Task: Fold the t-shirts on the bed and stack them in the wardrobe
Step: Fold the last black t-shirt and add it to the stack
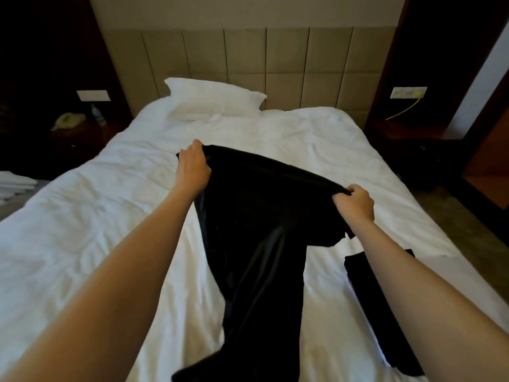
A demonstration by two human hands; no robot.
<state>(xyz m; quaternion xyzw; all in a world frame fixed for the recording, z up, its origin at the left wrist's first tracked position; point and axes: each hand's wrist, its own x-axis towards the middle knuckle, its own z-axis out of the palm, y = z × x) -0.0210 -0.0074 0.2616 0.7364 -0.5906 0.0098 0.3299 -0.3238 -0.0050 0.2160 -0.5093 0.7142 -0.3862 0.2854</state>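
Since the bottom of the black t-shirt (256, 271) trails by the near edge of the bed (82, 216), a quick tug could drag it onto the dark cloth (369, 299) lying just beside it. Farther up, the left hand (192, 169) and the right hand (355, 202) each grip a far corner, and if one slips the shirt will flop down all crumpled

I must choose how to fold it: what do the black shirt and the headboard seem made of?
Black shirt: likely thin smooth fabric, perhaps synthetic; it drapes limply with faint sheen. Headboard: padded beige panels, fabric or leatherette; seams visible.
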